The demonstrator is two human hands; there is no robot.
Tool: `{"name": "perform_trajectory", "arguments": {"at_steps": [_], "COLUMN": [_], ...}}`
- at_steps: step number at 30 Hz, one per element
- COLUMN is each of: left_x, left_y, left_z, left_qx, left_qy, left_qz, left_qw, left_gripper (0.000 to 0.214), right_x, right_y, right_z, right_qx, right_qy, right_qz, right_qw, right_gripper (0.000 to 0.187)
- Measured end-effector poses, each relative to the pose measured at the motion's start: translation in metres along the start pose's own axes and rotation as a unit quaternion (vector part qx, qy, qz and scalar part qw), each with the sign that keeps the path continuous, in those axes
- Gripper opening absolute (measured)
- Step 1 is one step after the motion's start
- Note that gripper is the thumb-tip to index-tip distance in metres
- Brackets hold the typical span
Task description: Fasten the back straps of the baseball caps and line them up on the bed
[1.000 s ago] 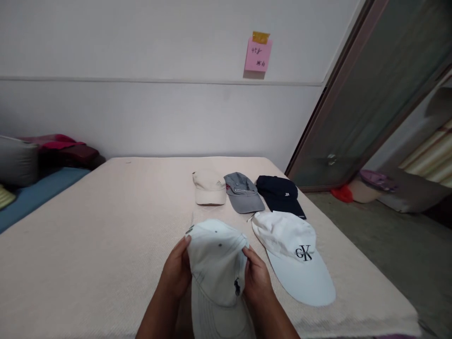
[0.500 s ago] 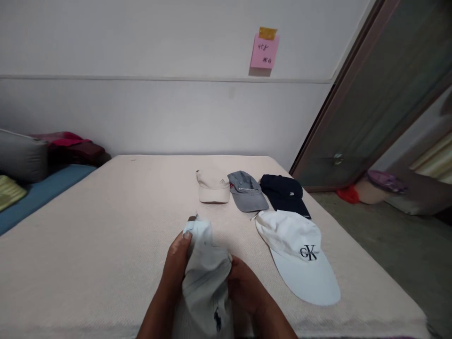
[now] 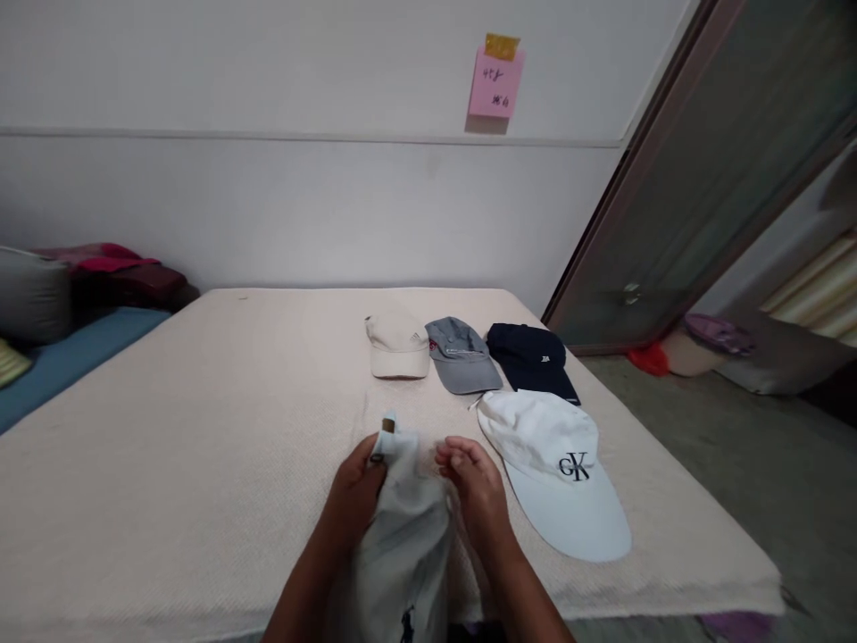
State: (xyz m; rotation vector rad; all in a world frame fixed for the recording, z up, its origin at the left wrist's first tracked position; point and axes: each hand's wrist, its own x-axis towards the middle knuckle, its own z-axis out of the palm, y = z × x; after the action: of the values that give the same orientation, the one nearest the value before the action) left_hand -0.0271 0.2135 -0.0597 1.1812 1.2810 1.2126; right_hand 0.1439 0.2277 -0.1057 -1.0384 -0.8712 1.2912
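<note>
The pale cap [image 3: 405, 536] is held at the bottom centre of the frame, gripped at its back edge by the closed left hand [image 3: 358, 487]. Its crown is creased and blurred, its brown tab [image 3: 388, 425] is pointed upward, and a dark logo [image 3: 407, 623] is cut by the lower edge of the frame. The right hand [image 3: 477, 487] is placed just right of the crown, its fingers loosely bent; whether the cap is touched or anything is pinched there cannot be told.

Right of the right hand, the white cap [image 3: 569, 509] is laid with its brim turned to the lower right and is marked with dark letters. Above, at centre right, the cream cap [image 3: 400, 348], grey cap [image 3: 461, 357] and navy cap [image 3: 532, 357] are set in a row, left to right. All four are rested on a cream cover [image 3: 201, 500]. At the upper right, a pink note [image 3: 495, 85] is taped to the wall [image 3: 268, 214].
</note>
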Motion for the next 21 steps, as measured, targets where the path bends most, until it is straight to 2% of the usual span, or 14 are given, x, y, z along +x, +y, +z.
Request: {"name": "perform_trajectory", "arguments": {"at_steps": [2,5,7,11,21], "left_x": [-0.003,-0.007,-0.010,-0.012,-0.013], "left_y": [-0.001,-0.003,-0.004,-0.005,-0.008], "left_z": [0.009,0.022,0.027,0.030,0.033], "left_qx": [0.034,0.070,0.077,0.073,0.095], "left_qy": [-0.031,-0.074,-0.084,-0.080,-0.114], "left_qz": [-0.001,-0.001,0.002,0.003,0.040], "left_qw": [0.999,0.995,0.993,0.994,0.988], "left_gripper": [0.033,0.029,0.024,0.024,0.023], "right_x": [-0.001,-0.008,-0.013,-0.015,-0.011], "right_y": [-0.003,-0.012,-0.017,-0.020,-0.012], "right_z": [0.000,0.005,0.009,0.010,0.001], "right_qx": [-0.071,-0.200,-0.256,-0.287,-0.323], "right_qy": [0.018,-0.070,-0.127,-0.149,-0.107], "right_qz": [-0.076,-0.191,-0.234,-0.258,-0.256], "right_qw": [0.994,0.958,0.929,0.910,0.905], "right_gripper": [0.022,0.030,0.035,0.032,0.022]}}
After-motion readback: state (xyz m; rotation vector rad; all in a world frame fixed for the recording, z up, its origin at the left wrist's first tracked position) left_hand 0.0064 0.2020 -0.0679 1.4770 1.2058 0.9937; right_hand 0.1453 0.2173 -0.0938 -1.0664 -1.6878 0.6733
